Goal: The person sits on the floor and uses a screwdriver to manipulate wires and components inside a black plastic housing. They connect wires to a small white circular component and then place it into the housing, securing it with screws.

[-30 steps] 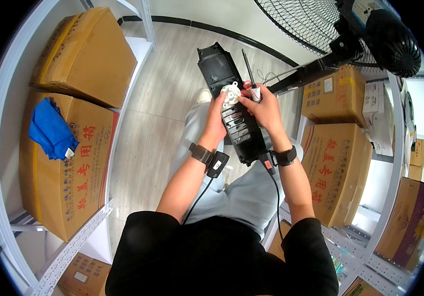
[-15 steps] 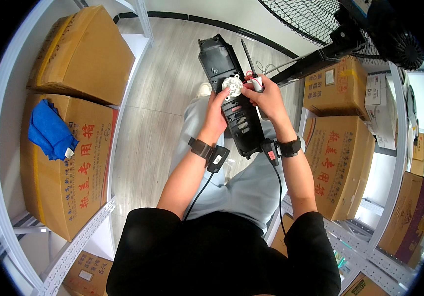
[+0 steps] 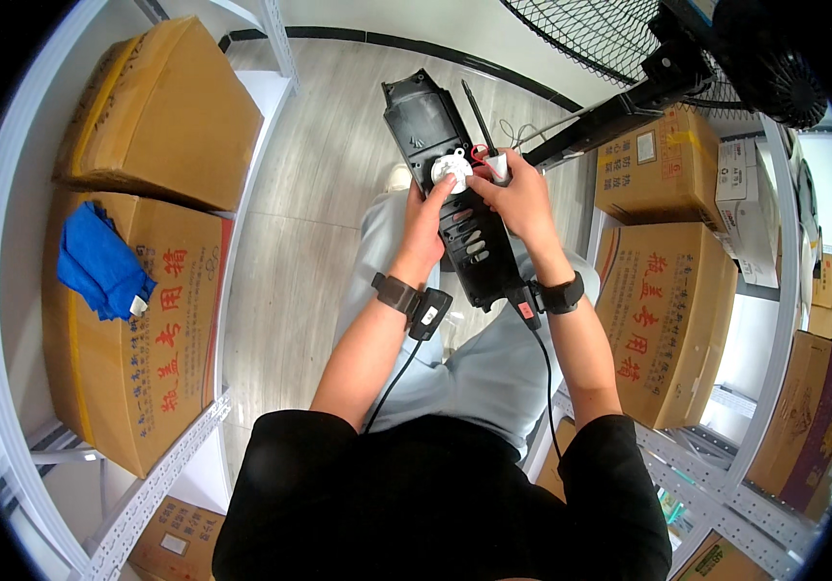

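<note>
2 hands (image 3: 420,234) (image 3: 522,200) close together, gripping

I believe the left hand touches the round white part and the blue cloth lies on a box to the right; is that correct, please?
Not quite: the head view shows the blue cloth on a box to the left; the left hand touches the round white part.

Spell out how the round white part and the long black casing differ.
The round white part is pale and disc-like; the long black casing is dark and elongated. The white part is much smaller than the casing. The white part lies over the casing, which extends beyond it at both ends. Both touch the left hand.
</note>
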`<state>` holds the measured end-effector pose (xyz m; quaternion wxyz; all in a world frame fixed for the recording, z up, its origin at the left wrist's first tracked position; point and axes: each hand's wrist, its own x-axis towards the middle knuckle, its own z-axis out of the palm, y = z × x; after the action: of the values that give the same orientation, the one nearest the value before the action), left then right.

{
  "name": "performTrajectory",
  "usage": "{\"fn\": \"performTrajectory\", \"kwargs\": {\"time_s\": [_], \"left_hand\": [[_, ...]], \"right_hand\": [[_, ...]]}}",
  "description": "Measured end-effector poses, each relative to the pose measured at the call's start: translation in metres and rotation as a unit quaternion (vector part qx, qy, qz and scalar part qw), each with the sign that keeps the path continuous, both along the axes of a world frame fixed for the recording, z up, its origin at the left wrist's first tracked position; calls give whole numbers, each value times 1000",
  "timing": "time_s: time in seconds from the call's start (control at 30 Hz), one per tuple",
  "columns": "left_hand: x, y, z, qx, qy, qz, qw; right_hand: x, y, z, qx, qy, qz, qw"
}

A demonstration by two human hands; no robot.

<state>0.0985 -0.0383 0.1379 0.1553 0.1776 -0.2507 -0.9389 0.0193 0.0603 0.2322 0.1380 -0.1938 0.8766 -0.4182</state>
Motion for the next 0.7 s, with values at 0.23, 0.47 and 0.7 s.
{"fn": "performTrajectory", "kwargs": {"time_s": [0.23,0.47,0.7], "left_hand": [[1,0,0,5,-6,15,1000],[2,1,8,-6,-10,34,999],[0,3,9,-68,-29,76,994]], "right_hand": [[15,0,5,-12,199,-2,980],[4,13,-9,-70,65,-29,995],[-3,38,-15,-148,-121,-113,975]]}}
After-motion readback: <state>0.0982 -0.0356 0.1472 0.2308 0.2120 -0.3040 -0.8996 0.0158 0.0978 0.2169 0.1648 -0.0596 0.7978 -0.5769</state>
